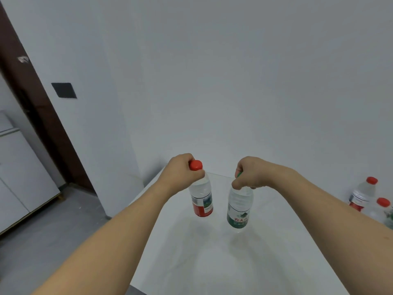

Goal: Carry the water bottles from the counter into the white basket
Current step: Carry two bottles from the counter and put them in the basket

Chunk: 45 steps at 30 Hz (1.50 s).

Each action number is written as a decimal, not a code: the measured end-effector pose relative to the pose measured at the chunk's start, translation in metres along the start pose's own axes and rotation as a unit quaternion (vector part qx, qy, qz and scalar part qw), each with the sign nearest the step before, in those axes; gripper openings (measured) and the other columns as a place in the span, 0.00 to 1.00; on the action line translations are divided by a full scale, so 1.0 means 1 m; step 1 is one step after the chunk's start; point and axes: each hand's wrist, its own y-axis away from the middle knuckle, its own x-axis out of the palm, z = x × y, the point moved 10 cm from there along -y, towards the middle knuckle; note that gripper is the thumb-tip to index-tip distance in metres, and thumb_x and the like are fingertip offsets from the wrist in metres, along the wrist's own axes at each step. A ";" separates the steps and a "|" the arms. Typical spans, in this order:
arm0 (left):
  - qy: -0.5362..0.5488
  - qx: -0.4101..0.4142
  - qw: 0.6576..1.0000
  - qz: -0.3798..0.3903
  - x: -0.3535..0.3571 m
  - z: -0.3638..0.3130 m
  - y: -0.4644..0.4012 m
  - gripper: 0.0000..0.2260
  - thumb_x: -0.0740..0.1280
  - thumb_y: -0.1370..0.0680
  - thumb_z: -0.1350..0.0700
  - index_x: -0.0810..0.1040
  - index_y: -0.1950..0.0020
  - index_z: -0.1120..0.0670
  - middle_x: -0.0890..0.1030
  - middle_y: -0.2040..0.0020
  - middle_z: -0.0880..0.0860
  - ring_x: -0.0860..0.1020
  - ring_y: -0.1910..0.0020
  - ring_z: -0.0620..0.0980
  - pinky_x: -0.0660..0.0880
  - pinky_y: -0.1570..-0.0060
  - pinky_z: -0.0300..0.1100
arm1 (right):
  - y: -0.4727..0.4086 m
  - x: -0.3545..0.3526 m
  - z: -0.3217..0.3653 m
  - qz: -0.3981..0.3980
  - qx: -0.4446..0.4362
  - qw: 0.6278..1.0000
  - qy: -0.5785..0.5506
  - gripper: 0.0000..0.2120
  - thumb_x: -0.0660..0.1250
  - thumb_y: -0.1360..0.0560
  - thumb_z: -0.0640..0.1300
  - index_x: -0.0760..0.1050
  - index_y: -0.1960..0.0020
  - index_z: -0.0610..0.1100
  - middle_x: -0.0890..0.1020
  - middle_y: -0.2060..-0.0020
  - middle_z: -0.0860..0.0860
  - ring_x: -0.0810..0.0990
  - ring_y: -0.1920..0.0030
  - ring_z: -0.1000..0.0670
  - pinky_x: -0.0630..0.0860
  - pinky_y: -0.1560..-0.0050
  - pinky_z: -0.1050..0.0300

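Note:
My left hand [180, 174] grips the neck of a clear water bottle with a red cap and red label [202, 199]. My right hand [251, 173] holds a second clear bottle with a green cap and green label [239, 207] by its top. Both bottles hang upright just above the white counter [212, 262], with faint shadows under them. Two more red-capped bottles [362, 193] [382, 209] stand at the counter's right edge. No white basket is in view.
A white wall rises behind the counter. To the left are a dark brown door frame [32, 107], a black wall plate [63, 90], white cabinets [19, 177] and grey floor [53, 241] below the counter's left edge.

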 end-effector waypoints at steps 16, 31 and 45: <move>0.020 0.030 0.999 -0.003 -0.180 0.176 -0.065 0.07 0.73 0.31 0.50 0.76 0.59 0.49 0.75 0.64 0.45 0.73 0.67 0.42 0.66 0.68 0.37 | -0.105 0.067 0.226 -0.017 -0.009 0.999 -0.040 0.09 0.70 0.37 0.44 0.73 0.61 0.42 0.73 0.69 0.46 0.68 0.70 0.47 0.66 0.69 0.59; 0.037 0.035 0.998 -0.022 -0.350 0.363 -0.115 0.07 0.73 0.32 0.50 0.78 0.59 0.50 0.77 0.65 0.46 0.74 0.69 0.42 0.68 0.70 0.37 | -0.219 0.153 0.435 -0.025 -0.011 0.998 -0.055 0.08 0.69 0.38 0.42 0.72 0.62 0.43 0.68 0.73 0.47 0.64 0.72 0.48 0.60 0.72 0.60; 0.033 -0.002 0.993 -0.113 -0.508 0.517 -0.163 0.07 0.73 0.29 0.51 0.77 0.57 0.51 0.80 0.62 0.50 0.77 0.64 0.47 0.72 0.67 0.39 | -0.320 0.213 0.619 -0.027 -0.055 0.997 -0.055 0.05 0.71 0.35 0.43 0.77 0.63 0.42 0.74 0.69 0.48 0.70 0.71 0.49 0.67 0.70 0.60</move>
